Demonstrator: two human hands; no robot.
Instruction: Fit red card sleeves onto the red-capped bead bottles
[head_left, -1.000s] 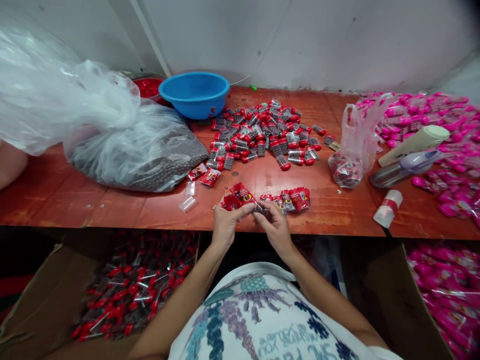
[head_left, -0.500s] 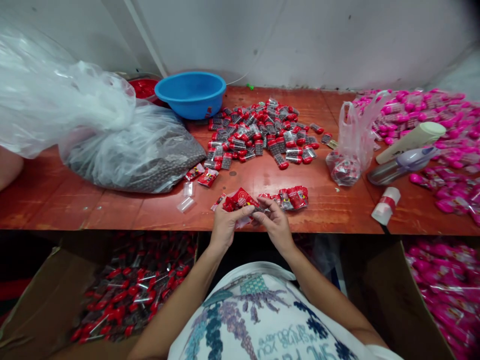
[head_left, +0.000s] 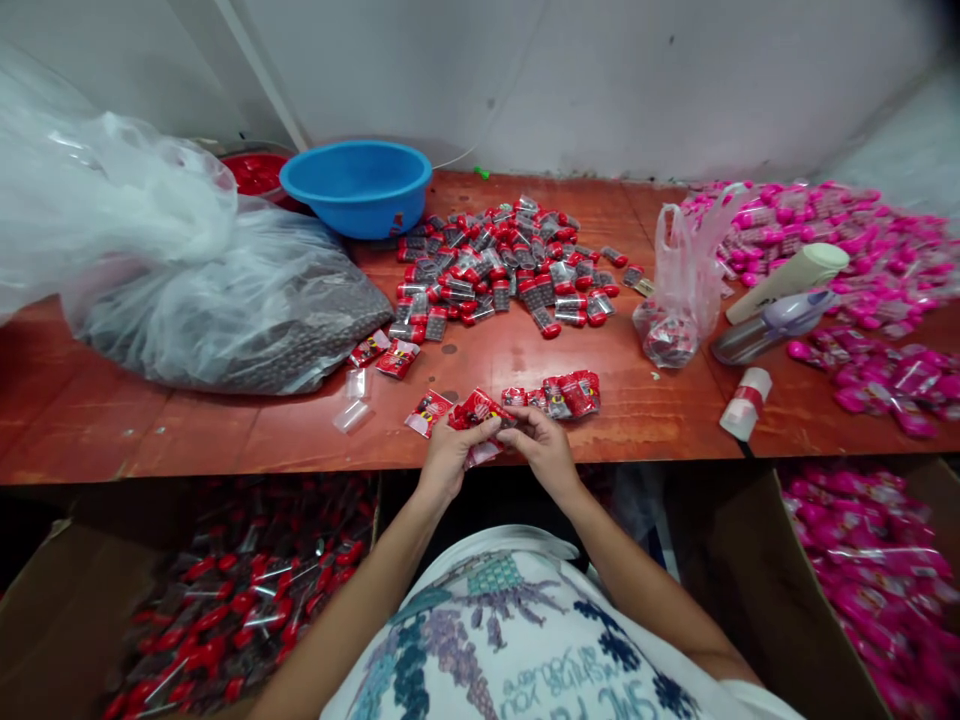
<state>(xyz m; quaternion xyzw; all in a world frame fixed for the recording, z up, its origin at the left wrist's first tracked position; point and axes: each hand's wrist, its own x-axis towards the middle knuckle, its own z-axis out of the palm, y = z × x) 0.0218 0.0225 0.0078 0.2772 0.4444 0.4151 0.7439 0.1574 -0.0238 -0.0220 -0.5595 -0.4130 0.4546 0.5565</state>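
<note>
Over the front edge of the table, my left hand (head_left: 447, 458) is closed on a red printed packet (head_left: 475, 407), thumb on top. My right hand (head_left: 548, 450) pinches the right end of the same packet, where something dark shows between the fingertips. Just left of the hands lies another red packet (head_left: 430, 412), flat on the wood. Behind my right hand is a row of red packets (head_left: 571, 394). Two small clear plastic tubes (head_left: 351, 415) lie further left. Beyond is a heap of small red-capped clear containers (head_left: 517, 262) with dark contents.
A large plastic bag of dark beads (head_left: 255, 300) and a blue basin (head_left: 356, 185) stand left. On the right are a knotted clear bag (head_left: 675, 320), a water bottle (head_left: 772, 325), a roll (head_left: 746, 403) and pink items (head_left: 832, 240). Boxes of red (head_left: 255, 600) and pink pieces (head_left: 877, 570) sit below.
The view has shifted, so the table things appear further left. Both hands stay together on the packet, its angle slightly changed. The packet left of my hand now shows more fully.
</note>
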